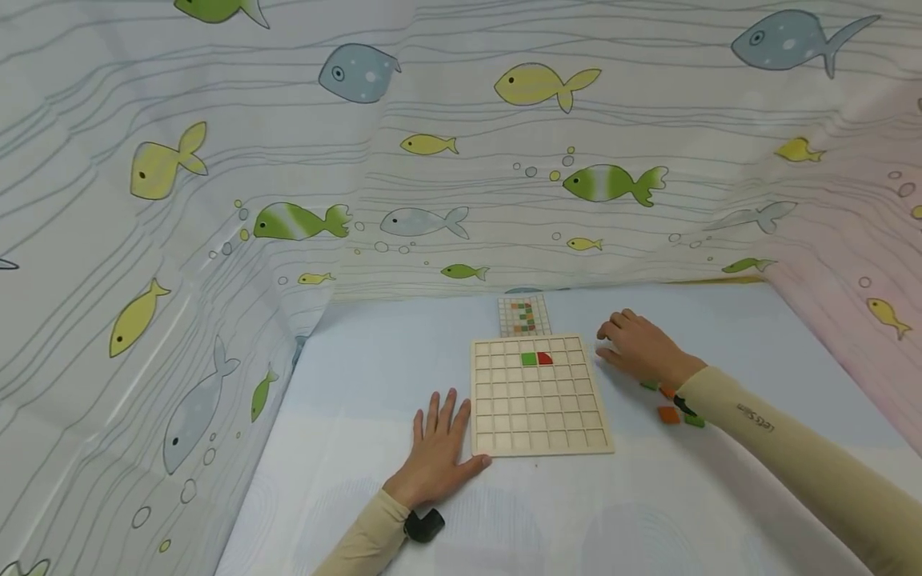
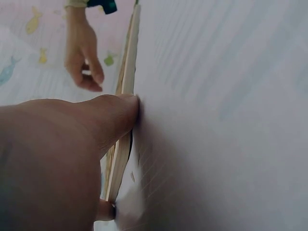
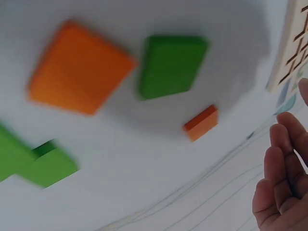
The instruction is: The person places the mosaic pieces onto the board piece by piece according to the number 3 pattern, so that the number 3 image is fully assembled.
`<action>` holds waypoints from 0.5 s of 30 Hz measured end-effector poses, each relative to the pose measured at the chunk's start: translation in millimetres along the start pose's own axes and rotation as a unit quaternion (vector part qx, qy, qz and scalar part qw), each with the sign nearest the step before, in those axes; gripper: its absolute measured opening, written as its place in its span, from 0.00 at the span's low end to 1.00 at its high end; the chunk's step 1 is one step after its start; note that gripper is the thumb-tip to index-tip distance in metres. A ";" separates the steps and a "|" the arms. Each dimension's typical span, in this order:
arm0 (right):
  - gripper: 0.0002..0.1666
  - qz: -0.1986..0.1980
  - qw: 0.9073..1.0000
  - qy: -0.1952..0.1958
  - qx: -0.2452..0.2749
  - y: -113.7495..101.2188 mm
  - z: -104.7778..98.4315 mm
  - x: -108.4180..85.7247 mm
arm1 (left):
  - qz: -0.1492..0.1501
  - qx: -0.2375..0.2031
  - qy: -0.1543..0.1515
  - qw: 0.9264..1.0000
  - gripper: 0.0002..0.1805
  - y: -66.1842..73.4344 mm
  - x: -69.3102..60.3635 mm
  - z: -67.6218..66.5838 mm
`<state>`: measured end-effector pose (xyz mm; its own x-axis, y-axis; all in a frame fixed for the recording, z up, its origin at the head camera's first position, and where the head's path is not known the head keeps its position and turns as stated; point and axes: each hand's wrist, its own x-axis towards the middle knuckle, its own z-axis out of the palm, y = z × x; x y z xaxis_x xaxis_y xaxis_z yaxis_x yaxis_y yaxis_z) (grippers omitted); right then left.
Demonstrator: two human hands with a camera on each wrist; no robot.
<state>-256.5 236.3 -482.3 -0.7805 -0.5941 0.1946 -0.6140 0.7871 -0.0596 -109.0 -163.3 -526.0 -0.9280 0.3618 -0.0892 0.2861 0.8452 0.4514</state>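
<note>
Left hand [image 1: 436, 458] lies spread against the left edge of the gridded board [image 1: 540, 408], thumb at its near corner; well apart, the right hand [image 1: 643, 347] hovers just beyond the right edge, fingers loosely bent. Open surface [image 1: 635, 436] separates board and loose tiles [image 1: 668, 415].

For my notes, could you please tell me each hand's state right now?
Left hand: open, touching the edge of the wooden board.
Right hand: open, loosely curled, holding nothing visible.
</note>
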 end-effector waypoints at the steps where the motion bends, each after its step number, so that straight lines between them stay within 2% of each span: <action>1: 0.16 0.004 1.000 -0.002 -0.001 3.6 -2.1 -4.6 | 0.001 0.000 0.002 1.000 0.53 -0.1 0.1 0.0; 5: 0.16 0.029 0.999 -0.014 0.002 16.2 -11.8 -24.5 | 0.005 0.001 0.006 1.000 0.53 0.1 0.7 -0.1; 10: 0.18 0.082 0.995 -0.049 0.030 30.4 -23.0 -50.7 | 0.002 0.003 0.002 1.000 0.53 0.3 0.7 -0.1; 15: 0.18 0.111 0.991 -0.062 0.049 41.3 -24.3 -72.8 | -0.001 -0.002 0.001 1.000 0.53 0.4 0.2 -0.6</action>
<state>-222.1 316.1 -475.1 -0.9024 -0.4286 0.0452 -0.4292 0.8843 -0.1837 -109.2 -163.1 -525.4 -0.9289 0.3596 -0.0887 0.2836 0.8446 0.4542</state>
